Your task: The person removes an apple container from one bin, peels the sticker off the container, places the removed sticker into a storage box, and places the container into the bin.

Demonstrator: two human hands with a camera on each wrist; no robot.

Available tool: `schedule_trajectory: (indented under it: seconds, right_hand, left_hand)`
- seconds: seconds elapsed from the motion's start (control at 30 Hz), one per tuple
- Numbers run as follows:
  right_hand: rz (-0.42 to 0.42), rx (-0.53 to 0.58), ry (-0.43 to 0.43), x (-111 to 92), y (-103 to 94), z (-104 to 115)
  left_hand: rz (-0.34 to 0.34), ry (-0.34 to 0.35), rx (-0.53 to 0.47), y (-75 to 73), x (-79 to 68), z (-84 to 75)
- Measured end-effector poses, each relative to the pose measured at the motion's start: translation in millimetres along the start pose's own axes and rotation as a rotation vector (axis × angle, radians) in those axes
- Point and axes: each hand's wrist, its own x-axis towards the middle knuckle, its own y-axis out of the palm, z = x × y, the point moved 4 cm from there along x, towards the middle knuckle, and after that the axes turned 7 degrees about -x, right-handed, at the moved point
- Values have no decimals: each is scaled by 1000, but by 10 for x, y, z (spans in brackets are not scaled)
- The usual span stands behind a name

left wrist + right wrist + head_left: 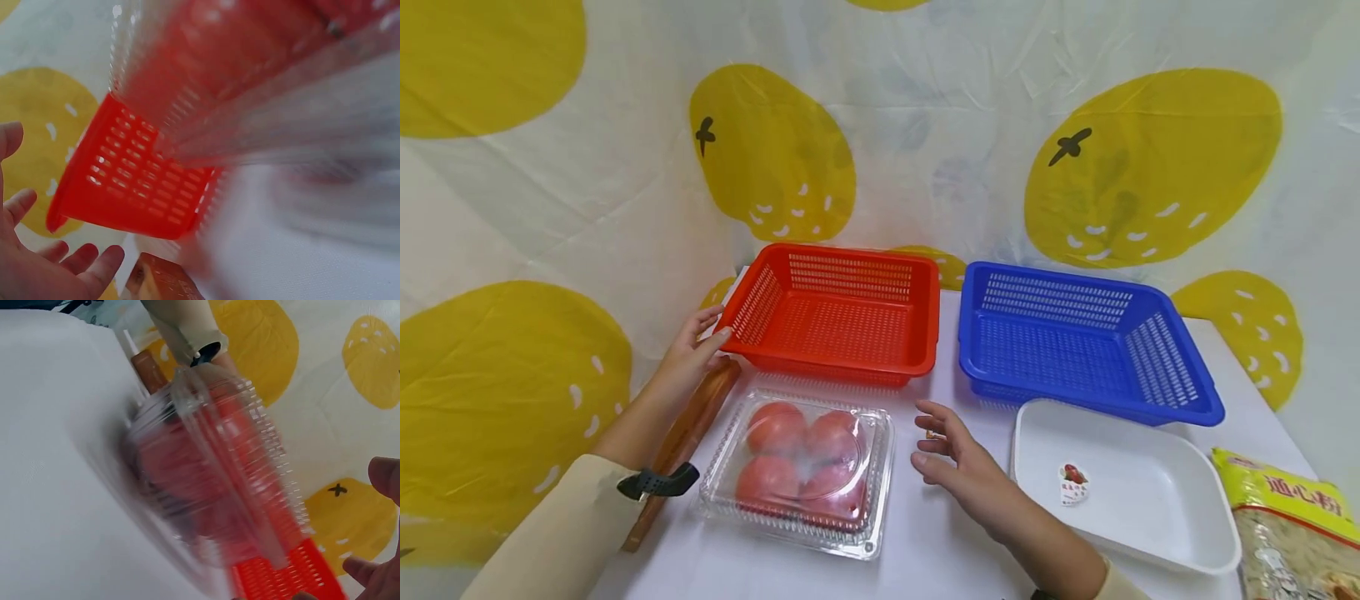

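My left hand is beside the left front corner of a red plastic basket. In the left wrist view its fingers are spread and hold nothing, with a gap visible to the basket's mesh wall. My right hand hovers above the table, its fingers loosely bent around nothing. Between the hands stands a clear plastic clamshell box with several red tomatoes inside, its lid down. In the right wrist view the box is blurred and the right hand shows only partly.
A blue plastic basket stands right of the red one. Before it lies a white tray with a sticker, then a macaroni bag at the right edge. A long brown object lies under my left forearm. Patterned cloth hangs behind.
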Motion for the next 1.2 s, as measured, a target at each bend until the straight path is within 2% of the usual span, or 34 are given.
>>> schedule_trajectory:
  seconds: [0.17,0.37,0.5,0.67,1.0,1.2]
  right_hand:
    - [-9,79,28,218,220,-191]
    - [17,11,-46,355,441,-261]
    - [19,-30,-67,409,542,-229]
    - [7,-42,-38,430,597,-212]
    - [43,103,-13,400,613,-194]
    - [104,277,43,316,625,-53]
  left_hand:
    - [27,25,-79,-1,84,90]
    - [55,-5,-95,1,130,175]
    - [75,4,-69,-16,135,158]
    - [122,-14,-12,-40,156,185]
    - [181,16,-27,-32,214,267]
    - [195,0,-21,-36,224,273]
